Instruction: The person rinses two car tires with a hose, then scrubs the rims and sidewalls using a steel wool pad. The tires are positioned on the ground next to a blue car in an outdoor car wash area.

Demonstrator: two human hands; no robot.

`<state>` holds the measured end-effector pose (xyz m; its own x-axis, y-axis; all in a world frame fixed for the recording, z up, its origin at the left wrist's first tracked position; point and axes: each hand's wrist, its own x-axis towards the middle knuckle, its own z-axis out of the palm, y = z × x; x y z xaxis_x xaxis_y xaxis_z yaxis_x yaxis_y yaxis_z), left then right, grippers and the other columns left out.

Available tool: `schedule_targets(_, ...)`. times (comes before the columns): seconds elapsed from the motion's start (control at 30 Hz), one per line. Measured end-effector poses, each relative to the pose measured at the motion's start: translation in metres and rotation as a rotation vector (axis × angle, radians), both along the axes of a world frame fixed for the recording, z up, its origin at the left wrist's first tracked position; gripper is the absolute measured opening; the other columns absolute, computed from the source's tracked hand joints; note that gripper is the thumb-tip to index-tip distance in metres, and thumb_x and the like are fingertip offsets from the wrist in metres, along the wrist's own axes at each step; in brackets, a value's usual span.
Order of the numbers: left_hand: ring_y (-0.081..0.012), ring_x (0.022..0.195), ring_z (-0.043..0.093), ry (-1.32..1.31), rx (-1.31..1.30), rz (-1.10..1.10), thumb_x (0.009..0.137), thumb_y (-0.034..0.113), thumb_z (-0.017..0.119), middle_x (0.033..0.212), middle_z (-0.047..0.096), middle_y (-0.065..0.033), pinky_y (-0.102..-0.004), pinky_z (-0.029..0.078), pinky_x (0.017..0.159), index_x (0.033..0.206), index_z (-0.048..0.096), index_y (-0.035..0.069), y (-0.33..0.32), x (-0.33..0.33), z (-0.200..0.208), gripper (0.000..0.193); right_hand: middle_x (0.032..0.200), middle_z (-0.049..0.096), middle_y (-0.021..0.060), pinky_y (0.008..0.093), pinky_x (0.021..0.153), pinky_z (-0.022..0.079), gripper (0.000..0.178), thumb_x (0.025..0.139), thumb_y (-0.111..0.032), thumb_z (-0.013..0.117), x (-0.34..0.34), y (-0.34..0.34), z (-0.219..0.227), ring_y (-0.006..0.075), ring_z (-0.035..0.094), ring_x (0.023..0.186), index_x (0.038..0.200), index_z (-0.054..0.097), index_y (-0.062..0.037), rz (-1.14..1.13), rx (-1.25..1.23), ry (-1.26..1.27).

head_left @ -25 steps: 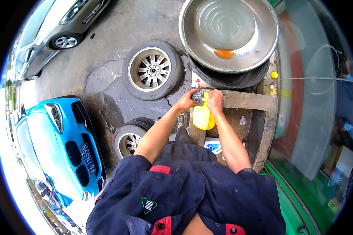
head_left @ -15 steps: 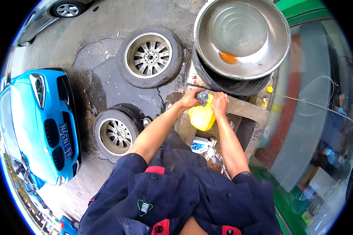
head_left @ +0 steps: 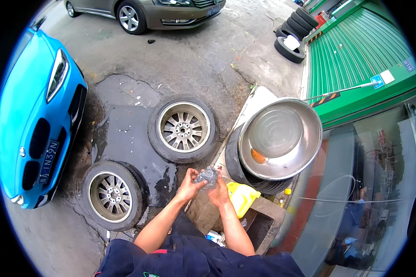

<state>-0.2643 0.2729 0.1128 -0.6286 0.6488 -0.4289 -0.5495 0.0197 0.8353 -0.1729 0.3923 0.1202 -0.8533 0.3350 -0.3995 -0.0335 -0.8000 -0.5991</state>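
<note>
A grey, shaggy steel wool pad (head_left: pixel 208 177) is held up between both hands. My left hand (head_left: pixel 189 185) pinches its left side between thumb and fingers. My right hand (head_left: pixel 218 193) closes on its right side, with some fingers partly hidden behind the pad. Just right of my right wrist, a yellow plastic jug (head_left: pixel 245 197) rests over the concrete trough, untouched. Beyond it, a large steel basin (head_left: pixel 307 159) sits on black tyres (head_left: pixel 238 161), holding a little water and an orange patch. A small yellow cap (head_left: pixel 287 191) lies beside the jug.
Two wheels, one (head_left: pixel 155 122) farther off and another (head_left: pixel 131 184) nearer, lie on the wet ground to the left. A blue car (head_left: pixel 28 115) and a brown car (head_left: pixel 171 14) are parked beyond. Stacked tyres (head_left: pixel 302 23) stand by a green shutter (head_left: pixel 355 51); glass runs along the right.
My right hand has let go of the yellow jug and joined my left hand on the steel wool pad. The view has tilted up, bringing the brown car and green shutter into sight.
</note>
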Motion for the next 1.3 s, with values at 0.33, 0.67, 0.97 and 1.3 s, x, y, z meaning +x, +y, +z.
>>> schedule_targets(0.33,-0.0321,0.127,0.054,0.641,-0.306,0.36,0.082,0.027,0.079,0.133,0.059,-0.0153,-0.0419,0.044,0.106,0.123,0.063,0.005,-0.368,-0.058,-0.058,0.049,0.131,0.06,0.0197,0.0494,0.092,0.059,0.049,0.095,-0.008,0.06,-0.132,-0.292,-0.035,0.03,0.064,0.114,0.142,0.044,-0.0098,0.47,0.127,-0.17)
schedule_targets(0.67,-0.0445,0.137,0.04,-0.052,-1.358,0.886,0.093,0.049,0.059,0.147,0.042,-0.0306,-0.0538,0.036,0.111,0.152,0.035,0.008,-0.825,0.056,-0.551,0.075,0.104,0.07,0.0154,0.0358,0.089,0.052,0.039,0.084,-0.009,0.072,-0.15,-0.559,-0.461,0.026,0.069,0.097,0.122,0.064,-0.0065,1.5,1.465,0.028)
schedule_targets(0.97,-0.0461,0.137,0.036,0.359,-1.747,0.868,0.089,0.055,0.06,0.153,0.033,-0.0279,-0.0589,0.038,0.104,0.155,0.03,0.017,-0.785,0.061,-0.647,0.082,0.118,0.068,0.0237,0.0427,0.103,0.044,0.057,0.101,-0.051,0.045,-0.058,-0.689,-0.629,0.0446,0.059,0.115,0.12,0.068,-0.0017,1.886,1.292,-0.579)
schedule_targets(1.3,-0.0458,0.136,0.038,0.238,-1.796,0.831,0.086,0.053,0.063,0.153,0.034,-0.0272,-0.0579,0.038,0.105,0.154,0.033,0.017,-0.787,0.076,-0.643,0.083,0.135,0.061,0.0151,0.0445,0.111,0.042,0.035,0.1,-0.033,0.052,-0.09,-0.573,-0.633,0.0343,0.055,0.128,0.117,0.069,-0.0079,2.134,2.385,-0.078)
